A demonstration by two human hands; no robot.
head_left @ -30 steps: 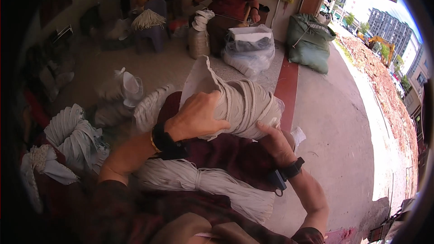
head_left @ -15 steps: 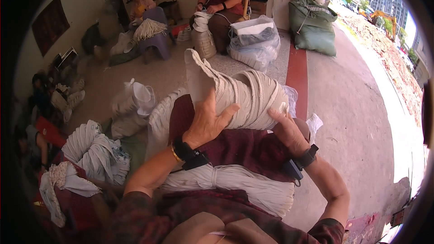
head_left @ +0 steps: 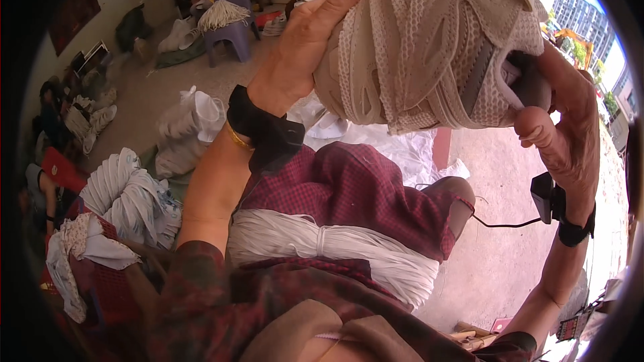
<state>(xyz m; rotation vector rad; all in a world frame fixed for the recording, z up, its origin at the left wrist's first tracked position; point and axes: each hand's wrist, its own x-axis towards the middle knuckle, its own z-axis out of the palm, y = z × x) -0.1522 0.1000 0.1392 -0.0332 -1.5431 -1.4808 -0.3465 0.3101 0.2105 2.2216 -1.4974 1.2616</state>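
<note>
A stack of beige mesh shoe uppers, nested one inside another, is held up close in front of me. My left hand is closed round its left end, with the thumb pointing up. At the right end my right hand grips the outermost upper by its opening, thumb at the lower rim and fingers partly hidden behind. Beneath, a tied bundle of white shoelaces lies across my lap, over dark red checked cloth. White plastic sheeting shows below the stack.
To my left lie a pile of white shoe uppers, a wrapped beige stack and a patterned cloth. Farther off, a purple chair bears cream laces. Two people sit at the back. A black cable hangs from my right wrist device.
Both hands have lifted the stack of shoe uppers up and to the right, nearer to the camera. My right hand has shifted to the opening at the right end.
</note>
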